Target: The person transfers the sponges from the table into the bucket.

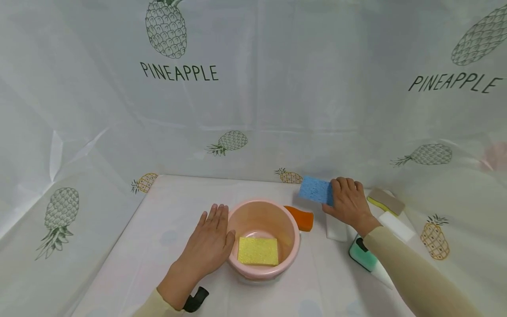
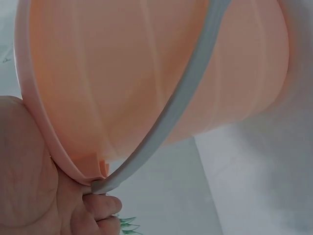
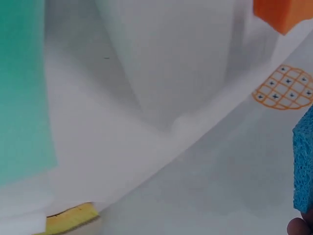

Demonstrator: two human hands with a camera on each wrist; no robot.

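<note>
A pink bucket (image 1: pixel 263 273) stands on the table, and a yellow sponge (image 1: pixel 258 251) lies inside it. My left hand (image 1: pixel 211 240) rests against the bucket's left rim, its fingers extended. In the left wrist view, the palm touches the rim beside the joint of a grey handle (image 2: pixel 164 117), which hangs down along the bucket's side. Between thumb and fingers, my right hand (image 1: pixel 349 200) grips a blue sponge (image 1: pixel 316 189) by its right end, above the table to the right of the bucket. Only an edge of that sponge shows in the right wrist view.
An orange piece (image 1: pixel 302 219) lies just right of the bucket. Further right are a flat white piece (image 1: pixel 336 228), a green block (image 1: pixel 362 257), a white block (image 1: pixel 396 225) and a brown-and-yellow sponge (image 1: pixel 386 201). A pineapple-printed sheet (image 1: pixel 277 101) rises behind the table.
</note>
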